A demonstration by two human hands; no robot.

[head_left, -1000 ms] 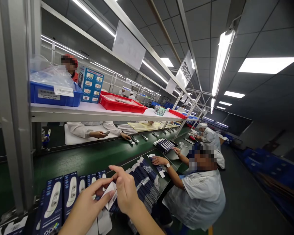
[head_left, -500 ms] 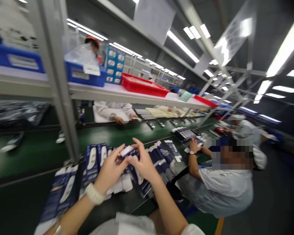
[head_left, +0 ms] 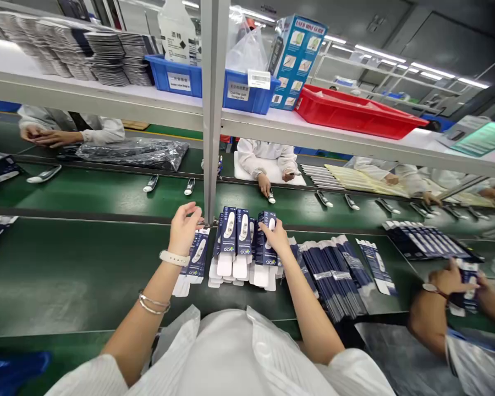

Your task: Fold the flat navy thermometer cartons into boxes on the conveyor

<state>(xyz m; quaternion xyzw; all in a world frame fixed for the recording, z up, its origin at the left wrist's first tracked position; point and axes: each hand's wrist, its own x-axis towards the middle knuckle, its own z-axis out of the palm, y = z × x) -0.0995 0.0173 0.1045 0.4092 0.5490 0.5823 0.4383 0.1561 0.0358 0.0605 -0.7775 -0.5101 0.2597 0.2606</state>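
My right hand (head_left: 275, 237) is closed around a dark blue carton (head_left: 266, 256) printed with a white device, at the right end of a cluster of standing cartons (head_left: 243, 236). Their white bottom flaps hang toward me. My left hand (head_left: 184, 226), with a white band at the wrist, hovers left of the cluster; its fingers are loosely bent and apart, with nothing visible in them. Just below and right of it lie more blue cartons (head_left: 197, 256). Right of my right forearm a row of flattened cartons (head_left: 330, 275) leans in a stack.
A metal post (head_left: 211, 110) rises just beyond my hands, carrying a shelf with blue bins (head_left: 247, 91) and a red tray (head_left: 358, 113). Behind it, handheld white devices (head_left: 150, 183) lie on a green conveyor (head_left: 94, 192). A co-worker's hands (head_left: 454, 283) hold a carton at right.
The view has swung left and levelled. My hands, together around a carton before, are now apart: the right grips a carton in the cluster, the left is off to the left.
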